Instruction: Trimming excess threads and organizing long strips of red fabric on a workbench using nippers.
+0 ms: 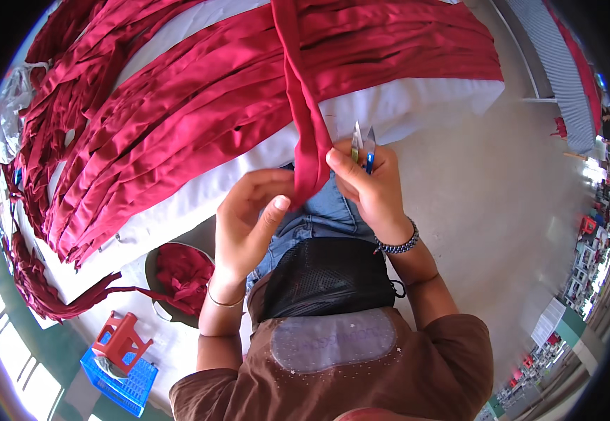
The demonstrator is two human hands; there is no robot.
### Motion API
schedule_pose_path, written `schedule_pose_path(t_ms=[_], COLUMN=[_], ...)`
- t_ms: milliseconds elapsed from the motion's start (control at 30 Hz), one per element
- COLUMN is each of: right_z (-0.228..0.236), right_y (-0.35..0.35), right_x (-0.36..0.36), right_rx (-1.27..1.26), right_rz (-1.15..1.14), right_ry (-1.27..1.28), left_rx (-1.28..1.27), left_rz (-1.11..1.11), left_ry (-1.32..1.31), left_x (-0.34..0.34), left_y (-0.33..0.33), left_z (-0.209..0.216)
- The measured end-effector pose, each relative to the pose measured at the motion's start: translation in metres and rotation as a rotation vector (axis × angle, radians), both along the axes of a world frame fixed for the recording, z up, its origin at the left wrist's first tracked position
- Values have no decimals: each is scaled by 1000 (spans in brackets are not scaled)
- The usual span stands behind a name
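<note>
A long red fabric strip [308, 133] hangs down from the far edge toward my lap, its lower end folded between my hands. With thumb and fingers, my right hand [375, 186] pinches the strip's right edge. Thread snips [362, 146] are also held in that hand, their two pointed blades sticking up past the fingers. My left hand [249, 217] is at the strip's left edge; its fingertips pass behind the cloth, and its thumb stands apart from them, off the cloth. Many similar red strips [207, 105] lie in a wide layer over the white-covered table [417, 95].
A bucket [152, 274] holding red cloth stands left of my lap, with a strip trailing from the table. Further left, a red stool [124, 344] sits on a blue crate [119, 382]. A black mesh pouch [319, 277] lies at my waist. Grey floor [487, 210] extends right.
</note>
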State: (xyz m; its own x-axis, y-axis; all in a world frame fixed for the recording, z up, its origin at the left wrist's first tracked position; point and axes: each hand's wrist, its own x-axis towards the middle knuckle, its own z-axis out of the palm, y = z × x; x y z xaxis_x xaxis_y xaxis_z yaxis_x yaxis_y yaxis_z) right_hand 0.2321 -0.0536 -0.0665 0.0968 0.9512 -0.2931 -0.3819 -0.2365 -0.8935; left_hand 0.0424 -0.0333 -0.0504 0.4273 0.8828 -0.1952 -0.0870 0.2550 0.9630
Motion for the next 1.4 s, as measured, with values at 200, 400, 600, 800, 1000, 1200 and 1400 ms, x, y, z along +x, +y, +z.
schedule_pose_path(t_ms=[200, 400, 600, 800, 1000, 1200, 1400], right_z=[-1, -1, 1, -3, -5, -14, -24], right_y=[-26, -24, 28, 37, 18, -14, -44], right_x=[-11, -5, -16, 1, 2, -3, 1], right_rx=[7, 143, 125, 75, 40, 4, 61], right_rz=[175, 90, -57, -97, -67, 51, 199], right_ry=[-188, -371, -338, -65, 59, 230, 251], left_rx=[-2, 169, 345, 182, -18, 63, -40], left_rz=[108, 214, 109, 21, -169, -4, 221], left_ry=[-91, 101, 284, 315, 348, -23, -184], left_x=[24, 25, 18, 3, -11, 8, 43], left_y=[25, 22, -7, -26, -22, -2, 28], left_z=[5, 5, -7, -8, -9, -2, 6])
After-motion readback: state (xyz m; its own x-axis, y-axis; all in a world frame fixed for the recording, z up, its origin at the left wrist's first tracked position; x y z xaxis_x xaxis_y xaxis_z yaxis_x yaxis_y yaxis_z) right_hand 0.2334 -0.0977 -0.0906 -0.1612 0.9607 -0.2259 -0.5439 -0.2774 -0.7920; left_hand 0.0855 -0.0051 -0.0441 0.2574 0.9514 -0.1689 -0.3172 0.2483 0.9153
